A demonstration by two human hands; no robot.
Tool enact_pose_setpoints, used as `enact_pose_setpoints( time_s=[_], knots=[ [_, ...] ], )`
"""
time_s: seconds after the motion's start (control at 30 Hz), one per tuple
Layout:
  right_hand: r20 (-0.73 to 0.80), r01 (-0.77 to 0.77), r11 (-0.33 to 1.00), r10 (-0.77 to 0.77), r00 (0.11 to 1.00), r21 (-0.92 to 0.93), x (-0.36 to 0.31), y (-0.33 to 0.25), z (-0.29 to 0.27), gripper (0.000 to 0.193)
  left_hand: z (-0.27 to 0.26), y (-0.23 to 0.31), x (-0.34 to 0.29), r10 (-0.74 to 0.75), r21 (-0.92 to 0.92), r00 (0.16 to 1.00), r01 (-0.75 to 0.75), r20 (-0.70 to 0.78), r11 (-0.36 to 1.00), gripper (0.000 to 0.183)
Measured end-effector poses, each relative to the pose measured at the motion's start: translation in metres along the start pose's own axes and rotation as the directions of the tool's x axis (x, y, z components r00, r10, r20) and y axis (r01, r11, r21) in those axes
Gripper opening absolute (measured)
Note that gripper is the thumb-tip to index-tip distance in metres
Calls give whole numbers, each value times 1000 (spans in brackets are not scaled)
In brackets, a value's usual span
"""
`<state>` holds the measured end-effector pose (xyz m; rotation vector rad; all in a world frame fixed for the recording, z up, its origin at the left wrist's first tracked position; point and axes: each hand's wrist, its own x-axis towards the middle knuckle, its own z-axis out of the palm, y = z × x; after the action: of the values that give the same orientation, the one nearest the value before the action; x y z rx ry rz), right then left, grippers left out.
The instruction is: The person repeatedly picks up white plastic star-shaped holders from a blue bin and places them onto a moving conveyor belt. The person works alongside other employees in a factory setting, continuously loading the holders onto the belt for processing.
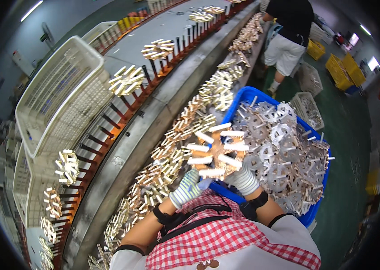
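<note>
In front of my chest is a stack of coppery, round metal pieces (218, 155) with white pegs laid out in a ring on top. My left hand (187, 188), in a striped knit glove, grips its lower left edge, the fingers partly hidden by the stack. From the lower right, my right hand (243, 179), gloved alike, holds the same stack, its fingertips under it. Just beyond my right hand stands a blue tub (249, 92) heaped with loose silvery spoked metal pieces (280, 148) and pegs.
Pegged metal pieces (154, 180) line the ledge on my left. Past a metal rail (122, 157) runs a curved row of dark upright posts (109, 120), some carrying pegged stacks (127, 81). White crates (59, 94) stand behind. Another person (288, 31) works at the far end; yellow crates (345, 72) are at right.
</note>
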<state>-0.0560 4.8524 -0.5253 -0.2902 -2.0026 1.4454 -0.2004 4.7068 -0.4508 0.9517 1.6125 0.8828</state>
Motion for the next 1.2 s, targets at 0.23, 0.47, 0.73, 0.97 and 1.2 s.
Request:
enact_pose_setpoints(
  time_s=[0.23,0.47,0.73,0.97,1.2],
  knots=[
    [219,-262,842,176,960,471,40,-6,18,52,-18,-16,-5,81,-566,974,-189,-211,803,51],
    [-64,-523,849,527,847,71,10,104,-59,42,-208,-94,-31,240,327,373,190,-896,926,44],
    [-91,-425,596,507,857,-681,-50,177,-118,39,-342,-123,-70,196,286,238,918,-951,274,41],
    [-77,-340,498,474,877,-798,-73,219,-128,28,-370,-109,-88,386,263,45,805,-921,532,46],
    [-99,-575,548,666,740,-608,-44,216,-166,28,-350,-133,-152,124,186,186,982,-975,-9,50]
  ],
)
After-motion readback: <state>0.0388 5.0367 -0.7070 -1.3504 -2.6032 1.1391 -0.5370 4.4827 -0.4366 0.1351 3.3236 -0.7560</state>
